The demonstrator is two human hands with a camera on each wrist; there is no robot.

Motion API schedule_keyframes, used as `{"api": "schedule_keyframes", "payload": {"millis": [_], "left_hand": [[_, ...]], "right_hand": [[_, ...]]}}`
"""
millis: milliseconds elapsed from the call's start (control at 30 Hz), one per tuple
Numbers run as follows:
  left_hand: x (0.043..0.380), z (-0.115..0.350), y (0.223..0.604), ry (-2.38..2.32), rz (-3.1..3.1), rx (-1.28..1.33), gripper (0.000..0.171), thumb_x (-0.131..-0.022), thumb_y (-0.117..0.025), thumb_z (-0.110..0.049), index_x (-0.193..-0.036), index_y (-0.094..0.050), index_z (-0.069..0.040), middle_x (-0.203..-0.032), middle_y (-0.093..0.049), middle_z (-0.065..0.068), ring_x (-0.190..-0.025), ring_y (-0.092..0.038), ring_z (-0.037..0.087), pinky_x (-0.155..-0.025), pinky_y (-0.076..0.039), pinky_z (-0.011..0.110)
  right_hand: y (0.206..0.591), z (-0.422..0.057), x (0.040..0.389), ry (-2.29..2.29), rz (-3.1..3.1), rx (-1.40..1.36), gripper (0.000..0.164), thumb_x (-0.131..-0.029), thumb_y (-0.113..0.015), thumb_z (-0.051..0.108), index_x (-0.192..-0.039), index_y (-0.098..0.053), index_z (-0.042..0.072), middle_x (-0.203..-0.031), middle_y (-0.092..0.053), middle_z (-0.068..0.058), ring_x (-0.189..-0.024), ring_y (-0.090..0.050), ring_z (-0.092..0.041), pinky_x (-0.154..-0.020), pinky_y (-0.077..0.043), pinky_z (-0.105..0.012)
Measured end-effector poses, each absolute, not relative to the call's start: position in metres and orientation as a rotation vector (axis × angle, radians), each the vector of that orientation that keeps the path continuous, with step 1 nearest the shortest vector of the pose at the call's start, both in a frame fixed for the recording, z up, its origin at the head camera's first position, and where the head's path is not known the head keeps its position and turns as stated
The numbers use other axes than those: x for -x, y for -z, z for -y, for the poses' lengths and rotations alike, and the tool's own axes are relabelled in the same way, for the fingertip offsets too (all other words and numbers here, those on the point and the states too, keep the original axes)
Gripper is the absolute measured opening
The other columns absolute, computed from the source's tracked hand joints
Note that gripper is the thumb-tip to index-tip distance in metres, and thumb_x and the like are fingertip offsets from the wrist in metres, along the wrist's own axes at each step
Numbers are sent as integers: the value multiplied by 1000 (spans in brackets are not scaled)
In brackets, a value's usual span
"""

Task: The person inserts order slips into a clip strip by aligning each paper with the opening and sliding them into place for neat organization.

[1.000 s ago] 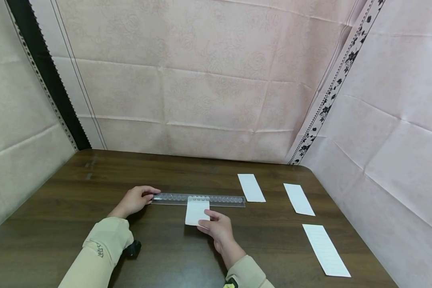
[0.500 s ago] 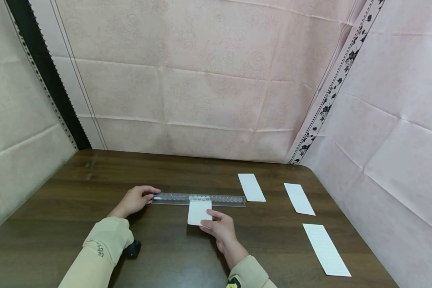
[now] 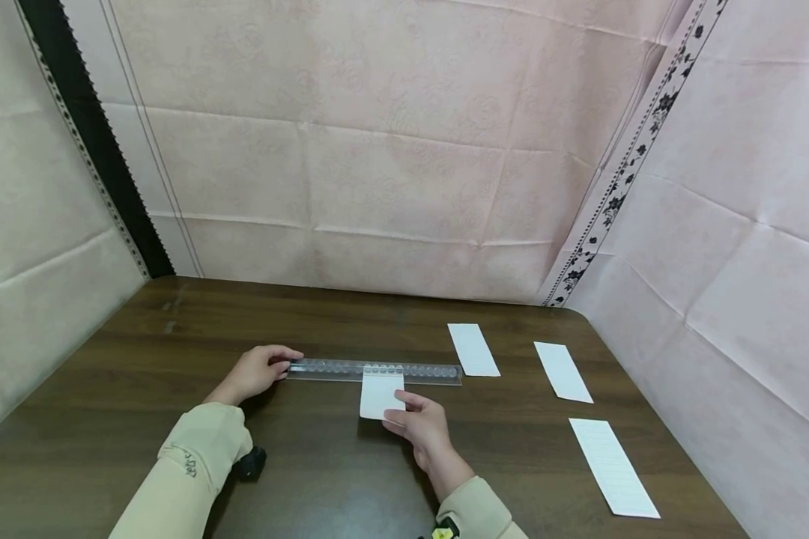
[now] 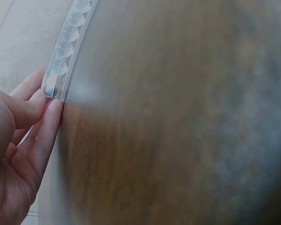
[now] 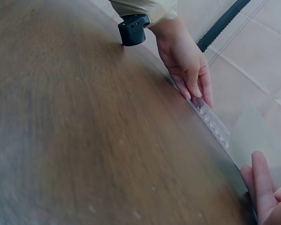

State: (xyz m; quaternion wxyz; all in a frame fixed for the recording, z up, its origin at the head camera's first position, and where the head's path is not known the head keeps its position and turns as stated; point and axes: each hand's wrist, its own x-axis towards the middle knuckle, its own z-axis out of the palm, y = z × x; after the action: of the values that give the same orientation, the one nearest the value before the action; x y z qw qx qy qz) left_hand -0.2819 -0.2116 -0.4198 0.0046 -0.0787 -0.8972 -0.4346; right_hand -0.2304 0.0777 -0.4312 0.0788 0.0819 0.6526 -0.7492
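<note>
1. Two bare hands work over a brown wood-grain worktop [image 3: 310,486], each with its fingers gripping something.
2. The left hand [image 3: 252,374] pinches the left end of a clear ruler [image 3: 326,370] between thumb and fingers; the left wrist view shows the thumb at that end, with a row of rounded shapes along the ruler.
3. The ruler runs crosswise in front of the person, near the middle of the worktop.
4. The right hand [image 3: 423,430] grips a small white card [image 3: 380,397] by its lower right edge, thumb and fingers curled to it.
5. That card's far end meets the ruler a little right of its middle, where wavy marks show across the card; whether it passes over or under, I cannot tell.
6. Three white strips lie to the right, apart from one another: a far strip [image 3: 474,349] near the ruler's right end, a middle strip [image 3: 563,372], and a larger near strip [image 3: 613,468] with faint lines.
7. Pale cloth [image 3: 377,187] hangs behind the worktop, and a black device [image 3: 249,464] sits at the left wrist.
</note>
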Motion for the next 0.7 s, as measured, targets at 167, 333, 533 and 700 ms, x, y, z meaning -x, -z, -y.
{"api": "schedule_keyframes", "payload": {"millis": [167,333,533,700], "left_hand": [[283,211,420,1369,2812,239,25,-93,-52,2,-113,-66,-3,-120,-56,22,-84,-58,18,-71,-53,30],[283,212,421,1368,2816,233,25,-93,-52,2,-113,-66,-4,-120,-56,21,-83,-57,18,-71,-53,30],[284,212,421,1375,2807,241,25,-93,-51,2,-114,-65,-3,-120,-56,21,-84,-58,18,-71,-53,30],[283,212,421,1388,2802,246,26,-93,-50,3,-114,-65,-2,-120,-56,21,-85,-58,18,-71,-53,30]], "right_hand": [[432,-80,232,2260,-1938,-226,43,-78,-66,-13,-119,-54,-14,-106,-53,-24,-77,-63,-21,-72,-55,-36],[431,-84,232,2234,-1955,-251,43,-78,-67,-11,-119,-55,-12,-109,-53,-24,-77,-63,-22,-72,-55,-35],[430,-89,232,2213,-1969,-258,42,-79,-66,-11,-119,-56,-12,-112,-52,-25,-77,-63,-21,-72,-55,-35],[431,-93,232,2205,-1977,-258,41,-80,-65,-11,-120,-55,-11,-113,-52,-26,-76,-64,-21,-73,-55,-35]]}}
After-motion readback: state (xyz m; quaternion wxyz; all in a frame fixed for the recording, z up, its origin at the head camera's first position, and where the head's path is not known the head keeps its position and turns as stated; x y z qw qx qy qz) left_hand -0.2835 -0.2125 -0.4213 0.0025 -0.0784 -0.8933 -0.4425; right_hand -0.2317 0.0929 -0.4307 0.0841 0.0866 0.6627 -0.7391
